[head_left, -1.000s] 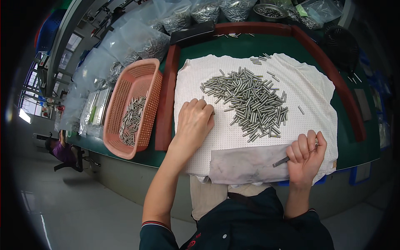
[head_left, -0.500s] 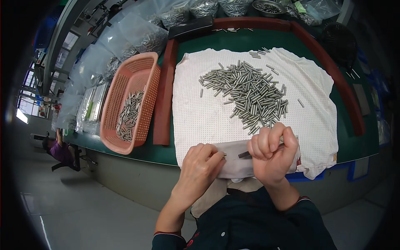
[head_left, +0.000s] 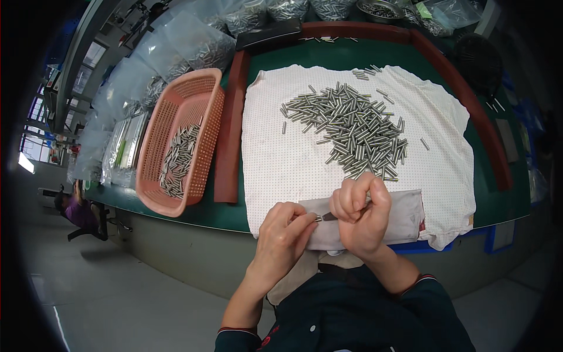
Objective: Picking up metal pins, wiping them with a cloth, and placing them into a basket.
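Pinched between thumb and fingers of my left hand is a small metal pin, its end poking out to the right. My right hand is closed in a fist round a narrow dark-tipped tool, mostly hidden by the fingers. The tool's tip meets or nearly meets the pin's end. Both hands are above a folded grey cloth at the near table edge. Beyond them, a heap of short metal pins lies on a dotted white cloth, with several loose pins around it.
Left of the cloth stands a pink plastic basket with pins in it. Red-brown rails border the green table. Clear bags of pins and a metal bowl line the back. A person in purple sits far left.
My right hand has moved left, bringing the tool's tip up to the pin in my left hand. The left hand stays nearly in place. The view has shifted slightly.
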The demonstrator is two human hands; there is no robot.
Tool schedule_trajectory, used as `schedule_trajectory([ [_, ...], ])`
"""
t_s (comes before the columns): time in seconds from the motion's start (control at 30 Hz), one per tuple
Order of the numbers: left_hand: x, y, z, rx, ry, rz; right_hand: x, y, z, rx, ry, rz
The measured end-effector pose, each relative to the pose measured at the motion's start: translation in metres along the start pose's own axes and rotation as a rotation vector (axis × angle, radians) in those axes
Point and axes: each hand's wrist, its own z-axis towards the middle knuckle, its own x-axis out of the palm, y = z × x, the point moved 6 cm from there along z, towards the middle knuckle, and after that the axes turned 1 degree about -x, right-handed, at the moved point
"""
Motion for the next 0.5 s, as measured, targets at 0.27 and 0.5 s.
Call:
schedule_trajectory([
  [0.27, 0.0007, 0.0026, -0.0001, -0.03, -0.007, -0.023, 0.0001, -0.003, 0.0001, 0.012, -0.01, 0.002],
  [0.5, 0.0008, 0.0042, 0.0013, -0.062, 0.023, -0.027, -0.0001, -0.0057, -0.0015, -0.001, 0.012, -0.042],
])
